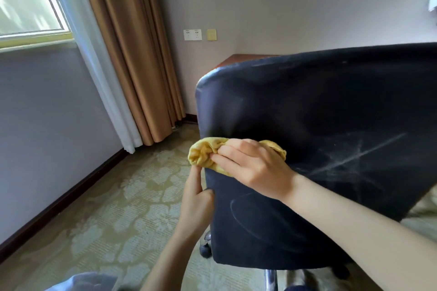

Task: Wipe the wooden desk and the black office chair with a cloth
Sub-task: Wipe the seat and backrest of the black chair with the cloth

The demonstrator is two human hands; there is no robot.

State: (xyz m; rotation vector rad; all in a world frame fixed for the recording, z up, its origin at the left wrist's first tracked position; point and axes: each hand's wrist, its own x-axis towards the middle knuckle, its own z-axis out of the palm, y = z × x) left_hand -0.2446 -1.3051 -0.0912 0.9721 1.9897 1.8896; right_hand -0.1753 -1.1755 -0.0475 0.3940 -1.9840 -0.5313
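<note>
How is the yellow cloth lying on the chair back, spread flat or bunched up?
Bunched up. The yellow cloth shows deep folds, gripped by the right hand against the black chair back.

The black office chair's broad back (331,113) is matt fabric, marked with pale dusty streaks. The crumpled yellow cloth (205,152) looks soft and wrinkled. The reddish-brown wooden desk corner (233,58) is smooth, slightly glossy. The chair's base parts (270,279) are shiny metal. The patterned carpet (118,208) is matt.
</note>
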